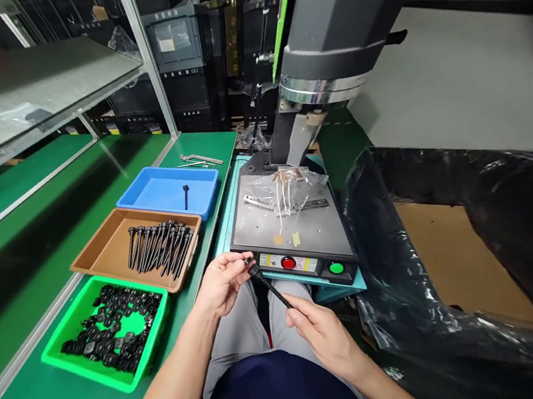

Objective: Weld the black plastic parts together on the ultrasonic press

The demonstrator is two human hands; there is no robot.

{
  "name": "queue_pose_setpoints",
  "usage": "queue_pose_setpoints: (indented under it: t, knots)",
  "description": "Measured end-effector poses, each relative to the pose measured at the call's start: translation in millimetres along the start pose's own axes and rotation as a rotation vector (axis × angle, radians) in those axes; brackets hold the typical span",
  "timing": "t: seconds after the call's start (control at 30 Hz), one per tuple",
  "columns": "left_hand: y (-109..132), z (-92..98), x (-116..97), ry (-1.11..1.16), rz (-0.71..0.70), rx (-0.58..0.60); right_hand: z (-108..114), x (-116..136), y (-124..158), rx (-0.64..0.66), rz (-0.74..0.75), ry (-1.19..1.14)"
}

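My right hand (320, 329) is closed around the lower end of a long black ribbed rod with a thicker head (271, 289). The rod slants up and left, its head close to the fingers of my left hand (223, 282). Between the thumb and fingertips of that left hand is a small black part (248, 260), mostly covered. Whether part and rod head touch I cannot tell. Similar black rods (160, 246) lie in a brown tray (97, 250) on the left. Many small black pieces (114, 325) fill a green tray (53, 356) nearest me.
Behind the brown tray, a blue tray (148, 190) holds one black rod (186, 196). Wrenches (202, 158) lie beyond it. Ahead stands a press machine (290, 222) with a red button (288, 263) and green button (337, 268). At right is a plastic-lined bin (399, 273).
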State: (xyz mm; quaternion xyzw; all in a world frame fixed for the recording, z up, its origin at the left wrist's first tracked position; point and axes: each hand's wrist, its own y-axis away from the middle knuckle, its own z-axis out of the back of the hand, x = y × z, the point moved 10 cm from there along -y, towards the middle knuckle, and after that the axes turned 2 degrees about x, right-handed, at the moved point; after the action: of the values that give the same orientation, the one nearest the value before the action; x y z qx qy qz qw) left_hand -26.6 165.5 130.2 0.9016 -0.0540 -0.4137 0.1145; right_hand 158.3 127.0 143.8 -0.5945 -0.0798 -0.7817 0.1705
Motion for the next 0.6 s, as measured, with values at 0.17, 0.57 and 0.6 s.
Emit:
queue_pose_setpoints:
  t: [0.17, 0.57, 0.6]
  knots:
    - [3, 2.3, 1, -0.023, -0.021, -0.006, -21, -18, -1, 0.175, -0.136, -0.078]
    - [-9, -9.1, 17, -0.079, 0.053, 0.011, -40, -41, 7, 0.282, -0.442, -0.705]
    - [-9, -9.0, 18, -0.094, 0.045, 0.009, -40, -43, 7, 0.268, -0.435, -0.703]
